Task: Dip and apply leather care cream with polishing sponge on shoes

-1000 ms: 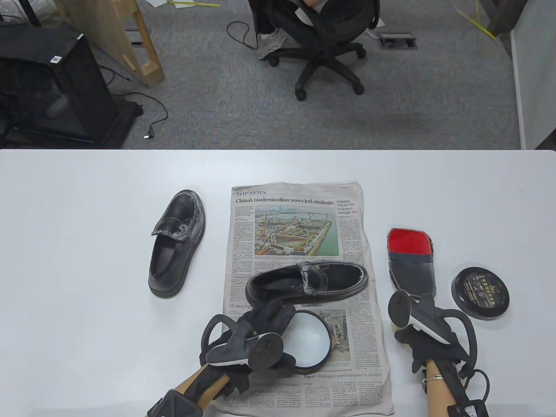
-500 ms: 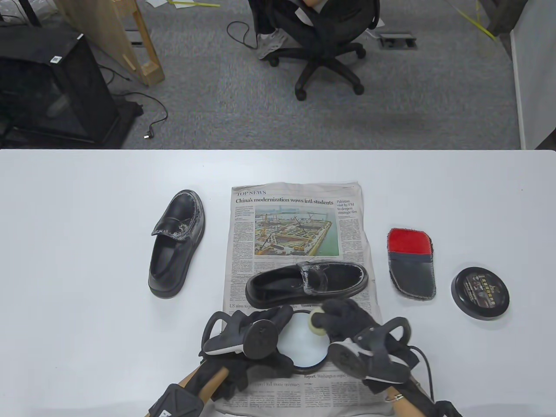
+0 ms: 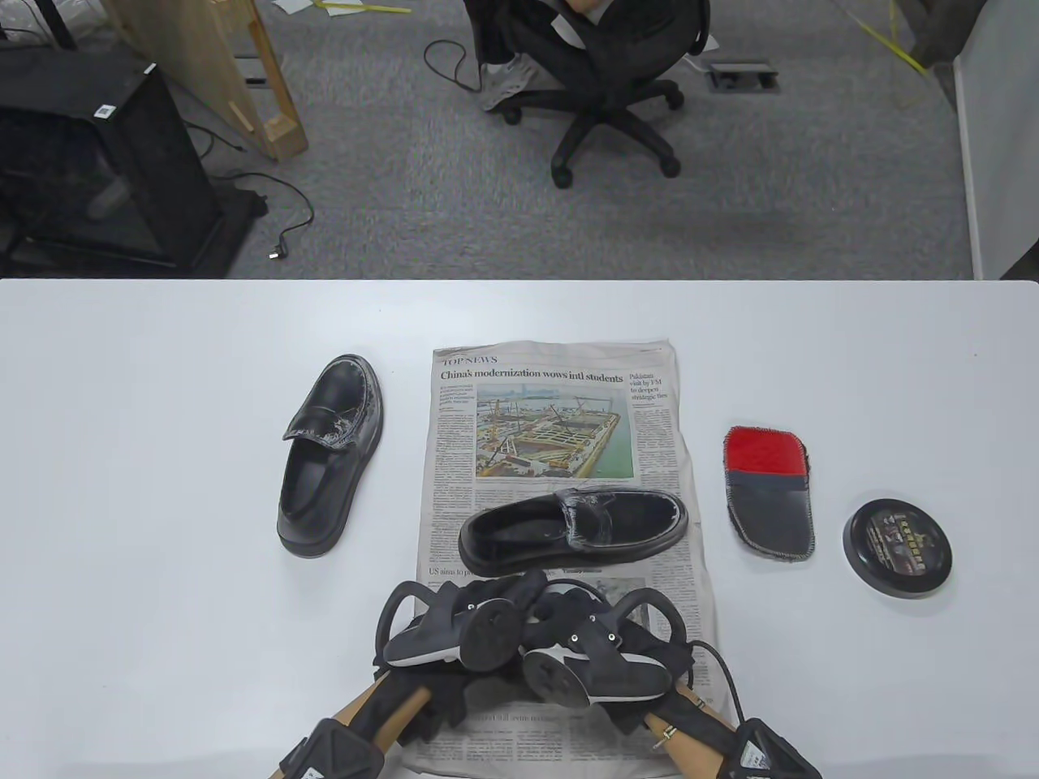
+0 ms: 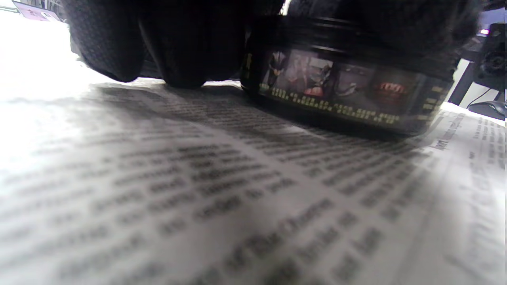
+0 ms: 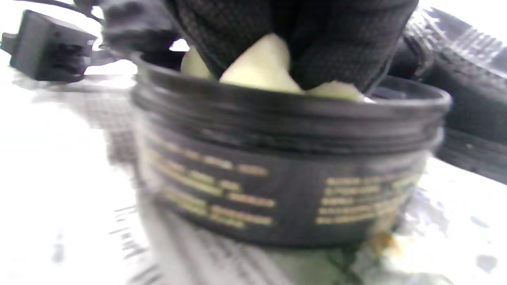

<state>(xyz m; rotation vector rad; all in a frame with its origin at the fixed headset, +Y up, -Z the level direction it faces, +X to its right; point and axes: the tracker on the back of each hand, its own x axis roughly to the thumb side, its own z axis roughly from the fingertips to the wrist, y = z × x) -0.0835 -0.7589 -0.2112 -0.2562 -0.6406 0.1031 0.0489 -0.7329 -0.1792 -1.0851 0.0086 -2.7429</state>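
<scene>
The right hand [image 3: 580, 621] pinches a pale sponge [image 5: 263, 69] pressed into the open cream jar [image 5: 289, 170], low centre of the table view, on the newspaper [image 3: 560, 406]. The left hand [image 3: 479, 604] grips the jar's left side. One shoe [image 3: 572, 527] lies just above; another [image 3: 329, 454] sits left.

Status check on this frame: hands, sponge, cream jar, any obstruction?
Right hand pinches sponge, pressed into open cream jar. Left hand steadies jar on newspaper. Shoe just beyond, unobstructed.
</scene>
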